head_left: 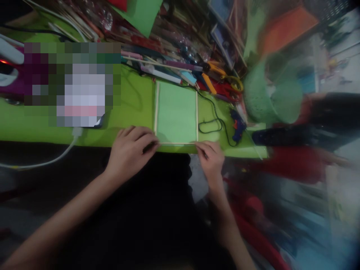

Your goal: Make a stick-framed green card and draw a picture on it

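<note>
A light green sheet of paper lies on the green table right in front of me. Thin wooden sticks run along its left and right sides, and another wooden stick lies across its near edge. My left hand pinches the near left corner, at that stick's left end. At the stick's other end, the fingertips of my right hand are closed on it. A blue glue gun rests to the right of the paper, its dark cord looped between them.
Behind the paper lie pens, sticks and orange-handled scissors. A green basket stands at the right. On the left, a blurred-out device has a white cable hanging over the table edge. A purple appliance sits farther left.
</note>
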Available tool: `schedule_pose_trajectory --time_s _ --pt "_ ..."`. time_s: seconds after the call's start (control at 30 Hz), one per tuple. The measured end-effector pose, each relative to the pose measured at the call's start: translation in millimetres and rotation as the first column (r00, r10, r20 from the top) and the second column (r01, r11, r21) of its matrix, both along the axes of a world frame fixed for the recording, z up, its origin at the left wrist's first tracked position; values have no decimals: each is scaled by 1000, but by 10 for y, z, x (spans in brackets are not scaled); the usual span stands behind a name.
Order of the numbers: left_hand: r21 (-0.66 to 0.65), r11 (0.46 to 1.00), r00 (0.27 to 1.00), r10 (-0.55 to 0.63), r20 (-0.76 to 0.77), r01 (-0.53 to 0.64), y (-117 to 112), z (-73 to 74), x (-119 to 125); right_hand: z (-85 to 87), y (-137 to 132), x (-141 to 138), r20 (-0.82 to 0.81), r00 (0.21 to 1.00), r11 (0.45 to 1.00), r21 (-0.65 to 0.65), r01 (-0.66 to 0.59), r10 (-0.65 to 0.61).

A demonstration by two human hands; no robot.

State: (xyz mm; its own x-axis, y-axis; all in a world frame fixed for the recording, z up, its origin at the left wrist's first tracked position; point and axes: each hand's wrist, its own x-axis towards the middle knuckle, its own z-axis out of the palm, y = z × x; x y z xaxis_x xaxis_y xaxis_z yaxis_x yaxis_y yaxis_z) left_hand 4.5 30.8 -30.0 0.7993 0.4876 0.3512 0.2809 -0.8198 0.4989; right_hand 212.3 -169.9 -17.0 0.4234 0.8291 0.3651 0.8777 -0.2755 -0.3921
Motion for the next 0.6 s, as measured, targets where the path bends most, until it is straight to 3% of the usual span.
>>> schedule_pose_trajectory --time_s 0.6 --pt "-71 996 998 -63 -8 62 56 8 -49 -19 30 41 -202 976 992 81 99 -81"
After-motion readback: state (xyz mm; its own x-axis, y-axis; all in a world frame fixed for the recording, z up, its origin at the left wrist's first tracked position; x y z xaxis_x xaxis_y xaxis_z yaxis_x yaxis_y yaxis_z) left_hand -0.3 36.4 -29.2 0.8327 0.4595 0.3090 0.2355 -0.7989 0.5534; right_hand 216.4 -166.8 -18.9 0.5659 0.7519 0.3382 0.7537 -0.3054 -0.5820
